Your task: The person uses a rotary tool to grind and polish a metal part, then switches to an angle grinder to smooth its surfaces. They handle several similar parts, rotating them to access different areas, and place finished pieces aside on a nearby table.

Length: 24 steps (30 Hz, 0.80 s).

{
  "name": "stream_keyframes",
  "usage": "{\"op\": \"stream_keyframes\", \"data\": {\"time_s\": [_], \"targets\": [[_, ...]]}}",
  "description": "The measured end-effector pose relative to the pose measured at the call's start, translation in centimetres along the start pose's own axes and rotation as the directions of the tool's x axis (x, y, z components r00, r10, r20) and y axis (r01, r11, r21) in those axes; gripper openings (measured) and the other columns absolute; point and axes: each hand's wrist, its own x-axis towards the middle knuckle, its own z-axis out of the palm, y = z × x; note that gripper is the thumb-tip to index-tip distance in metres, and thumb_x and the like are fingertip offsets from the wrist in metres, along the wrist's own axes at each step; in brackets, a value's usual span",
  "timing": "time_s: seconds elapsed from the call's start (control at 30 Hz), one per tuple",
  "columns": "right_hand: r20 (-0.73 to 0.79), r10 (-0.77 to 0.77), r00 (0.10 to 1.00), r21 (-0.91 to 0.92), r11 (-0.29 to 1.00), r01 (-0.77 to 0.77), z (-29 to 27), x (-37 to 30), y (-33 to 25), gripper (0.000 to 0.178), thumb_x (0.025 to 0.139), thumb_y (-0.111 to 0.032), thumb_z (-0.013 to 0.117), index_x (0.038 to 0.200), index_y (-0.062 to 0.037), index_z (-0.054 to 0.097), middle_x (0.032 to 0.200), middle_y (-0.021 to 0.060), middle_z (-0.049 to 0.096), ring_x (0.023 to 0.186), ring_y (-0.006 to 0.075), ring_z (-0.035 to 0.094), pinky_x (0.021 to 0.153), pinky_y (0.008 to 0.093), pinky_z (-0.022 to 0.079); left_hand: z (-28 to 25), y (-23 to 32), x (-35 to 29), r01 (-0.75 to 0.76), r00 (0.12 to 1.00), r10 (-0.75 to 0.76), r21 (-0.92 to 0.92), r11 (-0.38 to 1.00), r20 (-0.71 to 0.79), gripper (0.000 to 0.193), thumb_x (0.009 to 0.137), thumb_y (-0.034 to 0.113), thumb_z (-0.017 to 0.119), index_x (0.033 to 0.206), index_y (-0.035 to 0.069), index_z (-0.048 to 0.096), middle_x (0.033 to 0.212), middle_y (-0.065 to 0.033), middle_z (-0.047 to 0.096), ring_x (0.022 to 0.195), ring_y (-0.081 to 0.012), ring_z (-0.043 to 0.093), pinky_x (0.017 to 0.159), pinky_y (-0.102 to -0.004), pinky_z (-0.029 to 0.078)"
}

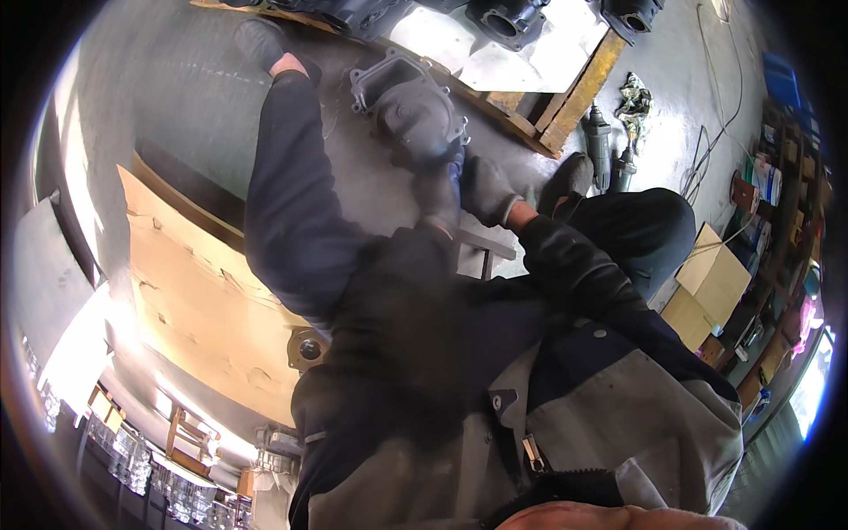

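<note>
A grey metal housing casting [420, 119], with a rounded body, a rectangular opening and bolt lugs round its flange, is on the floor between my legs. My left hand [437, 192], in a dark glove, is at the casting's near edge. It is closed and blurred, with a narrow blue strip along its side; what it grips I cannot make out. Just right of it, close to the casting's near right edge, is my right hand [488, 187] in a grey glove. Its fingers are curled in, and whatever is in them is hidden.
A wood-edged pallet [574, 97] bears several dark castings [508, 22] beyond the housing. Two cylindrical power tools [599, 146] stand right of my right shoe, near cables. Cardboard [194, 291] lies at left with a small flanged part [308, 349]. Shelves [786, 230] line the right.
</note>
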Motion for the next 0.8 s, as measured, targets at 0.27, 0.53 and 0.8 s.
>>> {"op": "stream_keyframes", "data": {"time_s": [0.27, 0.53, 0.8], "targets": [[0.019, -0.045, 0.999, -0.063, 0.997, 0.046, -0.8, -1.7, 2.2, 0.039, 0.088, -0.028, 0.072, 0.112, 0.0005, 0.061, 0.090, 0.0311, 0.071, 0.090, 0.0531, 0.069, 0.078, 0.0578, 0.053, 1.3, 1.4, -4.0, 0.253, 0.963, -0.210, -0.306, 0.918, 0.168, 0.019, 0.098, 0.018, 0.075, 0.108, 0.002, 0.077, 0.101, -0.0008, 0.074, 0.088, -0.0115, 0.068, 0.078, -0.0296, 0.057], [-0.045, -0.082, 0.996, -0.003, 0.997, 0.082, 1.2, -1.2, 3.5, 0.037, 0.085, -0.024, 0.074, 0.111, 0.0005, 0.062, 0.090, 0.0317, 0.071, 0.090, 0.0527, 0.068, 0.077, 0.0567, 0.054, -0.2, 0.9, -2.5, 0.181, 0.955, -0.147, -0.112, 0.977, 0.258, 0.023, 0.098, 0.021, 0.077, 0.110, 0.001, 0.077, 0.102, -0.0039, 0.075, 0.091, -0.0130, 0.068, 0.079, -0.0309, 0.057], [-0.074, -0.110, 0.991, 0.023, 0.993, 0.112, 1.7, -4.3, 5.6, 0.049, 0.083, -0.031, 0.080, 0.119, -0.0034, 0.062, 0.092, 0.0282, 0.073, 0.091, 0.0488, 0.071, 0.082, 0.0551, 0.054, 0.3, -2.9, -4.2, 0.306, 0.924, -0.304, 0.030, 0.952, 0.233, 0.021, 0.097, 0.026, 0.078, 0.097, 0.005, 0.073, 0.090, -0.0003, 0.068, 0.081, -0.0149, 0.061, 0.076, -0.0338, 0.050]]}}
